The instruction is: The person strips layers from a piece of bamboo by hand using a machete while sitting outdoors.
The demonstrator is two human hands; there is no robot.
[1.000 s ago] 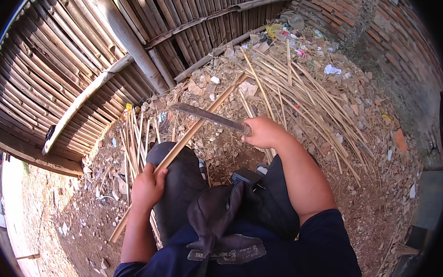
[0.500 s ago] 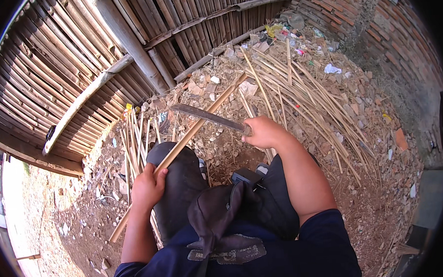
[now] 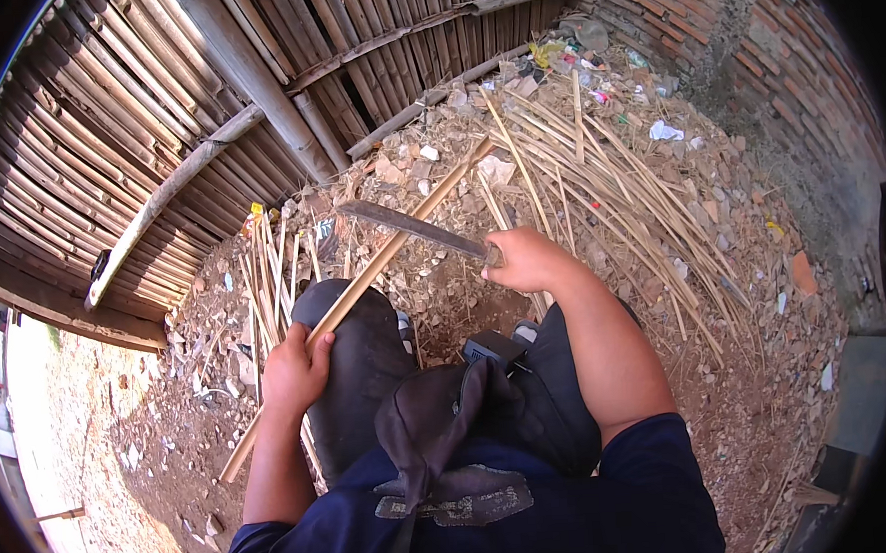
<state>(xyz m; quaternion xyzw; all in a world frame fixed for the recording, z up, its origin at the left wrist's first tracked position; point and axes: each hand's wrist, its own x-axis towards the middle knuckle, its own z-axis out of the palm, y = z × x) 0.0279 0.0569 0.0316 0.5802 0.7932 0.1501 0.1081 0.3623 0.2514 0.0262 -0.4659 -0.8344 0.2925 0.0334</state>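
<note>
A long bamboo strip slants across my left thigh, its lower end beside my left forearm and its far end above the rubble. My left hand is closed around it near the knee. In my right hand is the handle of a machete, whose dark blade points left and lies across the strip about midway along its upper part. Whether the edge has bitten into the bamboo I cannot tell. The fingertips of my right hand are partly hidden behind the handle.
A spread of thin bamboo strips lies on the ground to the right. More strips stand by my left knee. A bamboo fence and a brick wall bound the littered ground. A small dark box sits between my legs.
The machete's tip has shifted slightly up and left along with a small turn of the blade. My left hand and the bamboo strip stay nearly in place.
</note>
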